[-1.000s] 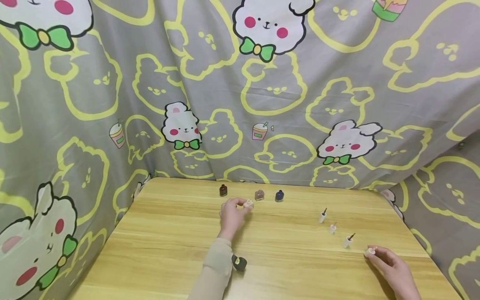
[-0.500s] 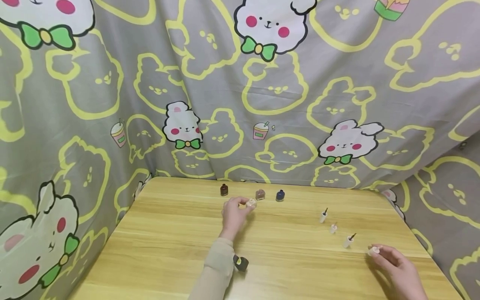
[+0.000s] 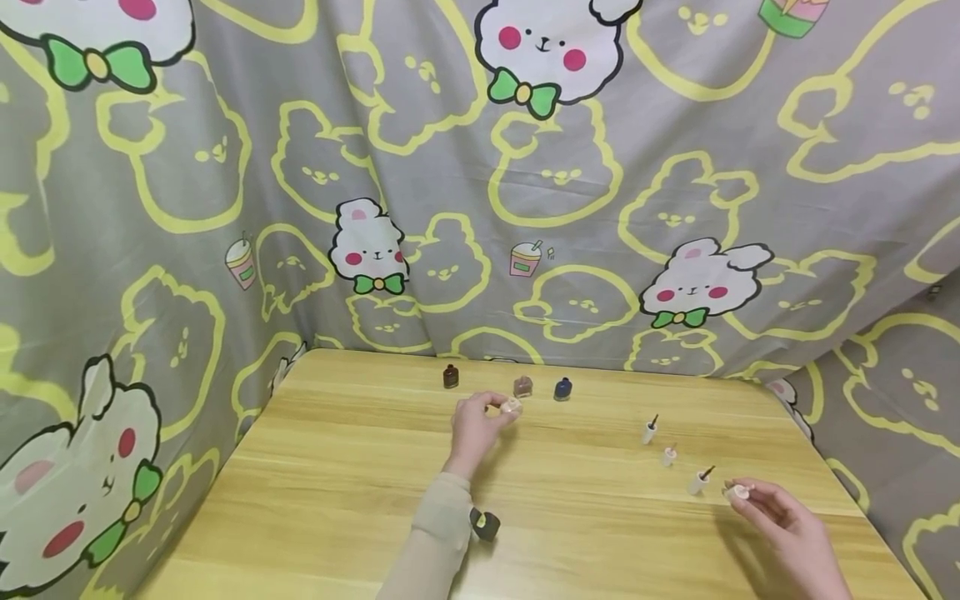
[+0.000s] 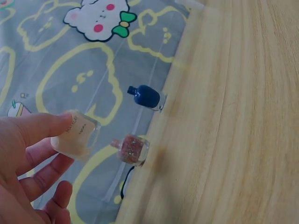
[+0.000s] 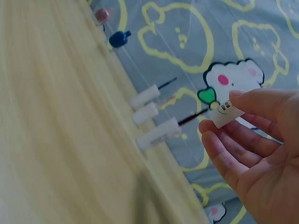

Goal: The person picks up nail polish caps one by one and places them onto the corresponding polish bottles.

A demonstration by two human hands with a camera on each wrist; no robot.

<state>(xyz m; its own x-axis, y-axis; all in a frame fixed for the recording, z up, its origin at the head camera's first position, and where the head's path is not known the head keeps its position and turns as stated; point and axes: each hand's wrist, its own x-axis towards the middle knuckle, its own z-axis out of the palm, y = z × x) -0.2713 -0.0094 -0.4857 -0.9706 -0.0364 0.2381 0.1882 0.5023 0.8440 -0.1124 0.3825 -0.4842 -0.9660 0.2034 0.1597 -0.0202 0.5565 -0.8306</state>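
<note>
My left hand pinches a cream nail polish bottle between thumb and fingers, its lettered side showing in the left wrist view. The bottle is held above the table, left of a glittery pink nail polish bottle and a dark blue one, both uncapped. At the right of the table, my right hand pinches a white nail polish cap with small print; its brush is hard to make out. Beside it a white cap stands on the table with its dark brush up.
Two more white caps stand brush-up farther back in the same row. A dark red bottle stands at the back edge of the wooden table. Patterned grey curtain hangs behind and at the sides.
My left hand has shifted slightly to the right with the cream bottle. My right hand, with the cap, went a little right, then back left and up. The standing bottles and caps stay put.
</note>
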